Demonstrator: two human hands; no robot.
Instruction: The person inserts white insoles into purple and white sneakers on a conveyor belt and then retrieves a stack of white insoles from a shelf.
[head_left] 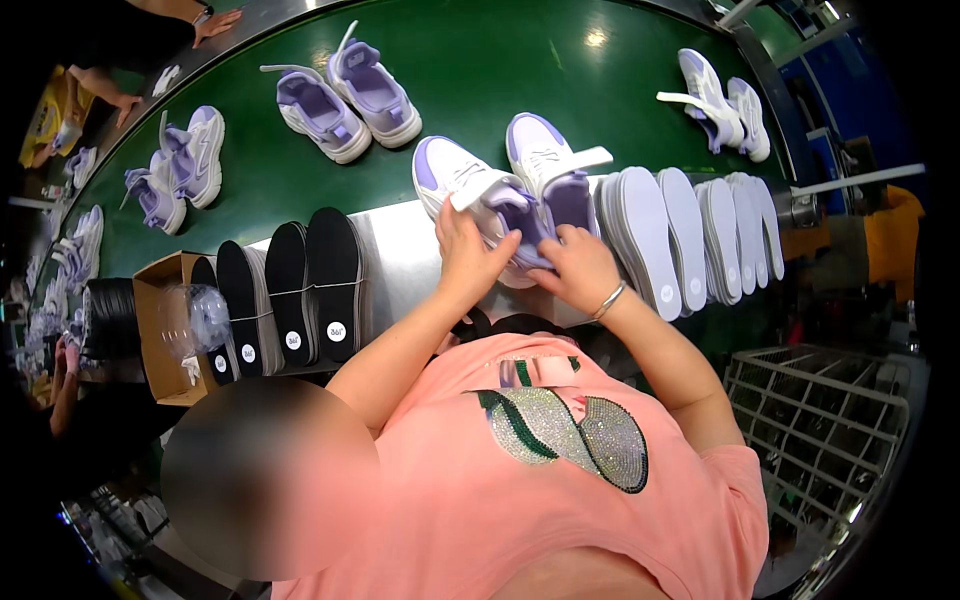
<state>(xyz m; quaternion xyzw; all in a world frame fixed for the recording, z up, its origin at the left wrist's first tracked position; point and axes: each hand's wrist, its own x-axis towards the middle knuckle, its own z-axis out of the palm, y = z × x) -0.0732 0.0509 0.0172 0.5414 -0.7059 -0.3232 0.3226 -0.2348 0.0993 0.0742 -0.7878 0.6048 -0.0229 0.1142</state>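
A white and lavender sneaker (440,168) lies in front of me on the metal ledge, its opening toward me. My left hand (470,255) is closed on its left side by the white strap, thumb at the opening. My right hand (582,266) is closed at the heel end of the same opening, with fingertips at the lavender lining; a bangle circles that wrist. What lies inside the shoe is hidden by my fingers. Touching it on the right is a matching sneaker (536,145), its white strap sticking out to the right.
Black insoles (335,265) stand stacked at left, beside a cardboard box (158,340) with clear plastic. White insoles (650,235) are stacked at right. More sneakers (375,90) sit on the green belt (470,60). Another person's hand (213,27) rests at far left. A wire rack (815,420) stands lower right.
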